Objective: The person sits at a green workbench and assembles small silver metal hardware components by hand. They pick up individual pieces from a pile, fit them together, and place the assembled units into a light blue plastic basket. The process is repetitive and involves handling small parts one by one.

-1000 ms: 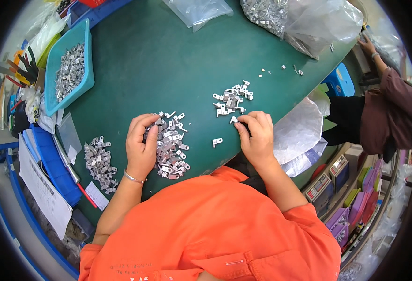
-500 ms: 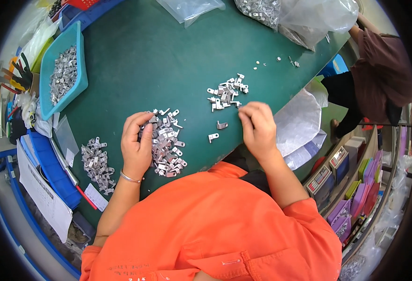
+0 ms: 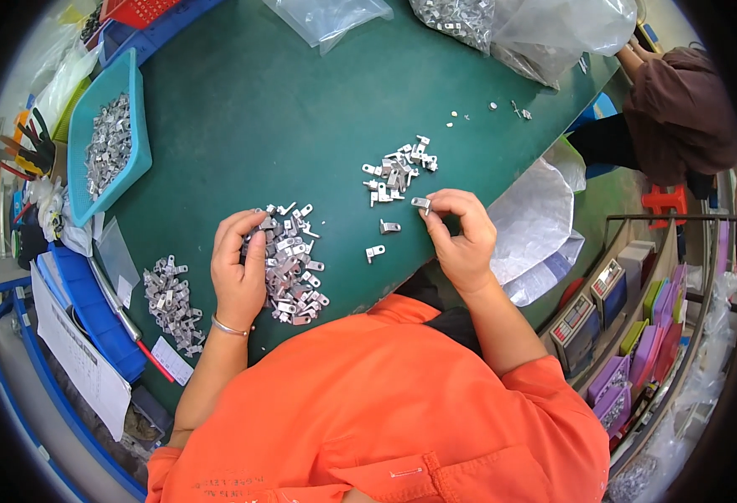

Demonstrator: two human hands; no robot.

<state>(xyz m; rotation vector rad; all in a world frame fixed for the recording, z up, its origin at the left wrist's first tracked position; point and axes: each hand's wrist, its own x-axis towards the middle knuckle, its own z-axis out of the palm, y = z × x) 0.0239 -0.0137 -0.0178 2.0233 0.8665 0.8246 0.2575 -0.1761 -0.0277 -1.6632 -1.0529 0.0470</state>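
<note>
Between the thumb and forefinger of my right hand [image 3: 467,239] is a small silver metal bracket [image 3: 420,202] with a hole in it. Two loose brackets lie on the table just left of that hand, one a bent bracket [image 3: 389,227], the other a holed bracket [image 3: 374,252]. Beyond them is a small pile of brackets [image 3: 395,176]. My left hand [image 3: 239,272] rests at the left edge of a larger bracket pile [image 3: 295,281], thumb and fingers curved and apart, fingertips touching the parts. Farther left lies another pile of brackets [image 3: 171,306].
A turquoise basket [image 3: 140,134] of metal parts stands at the left on the green table [image 3: 243,109]. Clear bags [image 3: 544,29] with parts lie at the far right, near another person [image 3: 683,109]. Blue trays [image 3: 92,293] and papers [image 3: 79,348] line the left edge.
My right hand has turned slightly, and the bracket in its fingertips now shows plainly. My left hand stays by the larger pile. The view has shifted a little.
</note>
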